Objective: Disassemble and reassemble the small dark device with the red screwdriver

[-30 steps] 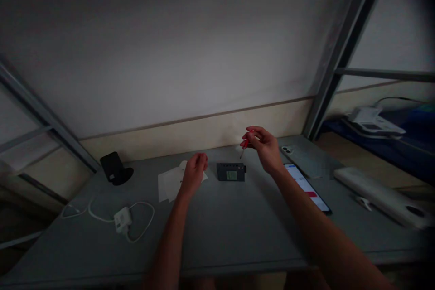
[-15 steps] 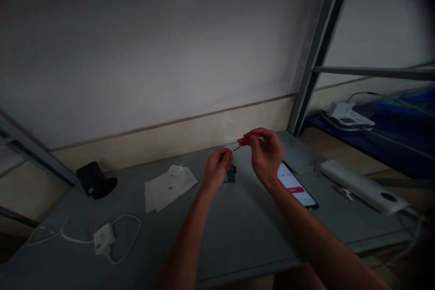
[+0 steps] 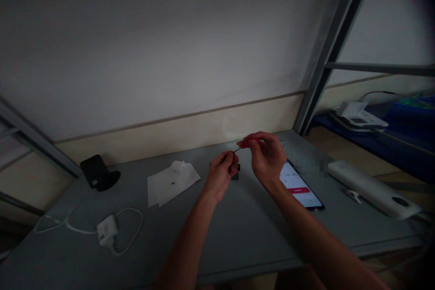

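Head view. I see the right hand [image 3: 268, 158] clamped on a red-handled screwdriver [image 3: 247, 143], raised above the grey table [image 3: 220, 235], with the shaft pointing toward the left hand [image 3: 220, 173]. The left fingertips are pinched together at the shaft tip; I cannot tell whether they hold anything. A small dark box [image 3: 235, 174] sits just behind the left hand, mostly hidden. A lit phone [image 3: 301, 186] lies just right of the right wrist. White paper [image 3: 170, 180] lies left of the left hand.

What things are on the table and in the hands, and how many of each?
Screwdriver: 1
Box: 1
Phone: 1
Charger: 1
Paper: 1
Stand: 1
White bar: 1
Total: 7
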### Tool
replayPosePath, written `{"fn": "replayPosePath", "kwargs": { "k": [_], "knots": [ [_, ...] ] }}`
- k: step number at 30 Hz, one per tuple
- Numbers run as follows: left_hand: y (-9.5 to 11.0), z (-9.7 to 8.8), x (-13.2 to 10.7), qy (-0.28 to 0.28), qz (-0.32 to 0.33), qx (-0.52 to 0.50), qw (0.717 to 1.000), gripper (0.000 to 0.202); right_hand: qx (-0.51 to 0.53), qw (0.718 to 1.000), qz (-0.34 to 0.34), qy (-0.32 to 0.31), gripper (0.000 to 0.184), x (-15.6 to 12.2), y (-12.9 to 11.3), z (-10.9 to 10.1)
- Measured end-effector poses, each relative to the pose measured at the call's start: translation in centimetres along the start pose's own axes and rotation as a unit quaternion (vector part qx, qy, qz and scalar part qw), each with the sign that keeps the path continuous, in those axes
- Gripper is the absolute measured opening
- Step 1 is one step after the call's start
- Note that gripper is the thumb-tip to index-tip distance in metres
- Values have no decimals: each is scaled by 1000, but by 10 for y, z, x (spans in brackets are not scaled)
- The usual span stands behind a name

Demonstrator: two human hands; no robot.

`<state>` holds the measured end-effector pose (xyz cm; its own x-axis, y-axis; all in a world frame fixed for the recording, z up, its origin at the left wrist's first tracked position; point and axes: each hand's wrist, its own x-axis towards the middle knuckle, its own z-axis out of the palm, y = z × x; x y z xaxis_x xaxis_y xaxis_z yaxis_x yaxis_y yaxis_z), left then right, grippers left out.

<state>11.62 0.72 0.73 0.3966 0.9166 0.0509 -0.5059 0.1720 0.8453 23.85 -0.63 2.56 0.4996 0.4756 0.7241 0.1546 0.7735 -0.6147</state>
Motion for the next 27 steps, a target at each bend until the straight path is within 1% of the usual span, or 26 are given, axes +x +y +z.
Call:
{"fn": "replayPosePath", "kwargs": {
  "k": [3,6,14,18,21,23,25,27],
  "knots": [
    [0,-1,0,3,-7,-12,1000,38,11,1000,-8,-5,8,-1,-2,1],
    [0,0,-1,11,-14,-17,1000,39,-1,1000,-9,-13,7,-1,-1,1],
    [-1,4,-3,22,-6,-27,999,41,-23,1000,-13,-11,8,-2,5,1],
    [-2,2,-4,23,2,-8,1000,42,-19,999,-6,-39,7,-3,4,0],
    [-3,1,-4,33,21,32,999,43,-25,997,-5,-76,8,-4,2,0],
    [-4,1,-3,48,39,86,994,44,-42,995,-5,-87,11,-5,1,0],
    [-5,1,-3,61,62,147,985,45,-65,994,-3,-85,13,-4,1,0],
    [-6,0,-3,59,82,195,976,43,-79,994,1,-75,14,-3,1,0]
  ]
}}
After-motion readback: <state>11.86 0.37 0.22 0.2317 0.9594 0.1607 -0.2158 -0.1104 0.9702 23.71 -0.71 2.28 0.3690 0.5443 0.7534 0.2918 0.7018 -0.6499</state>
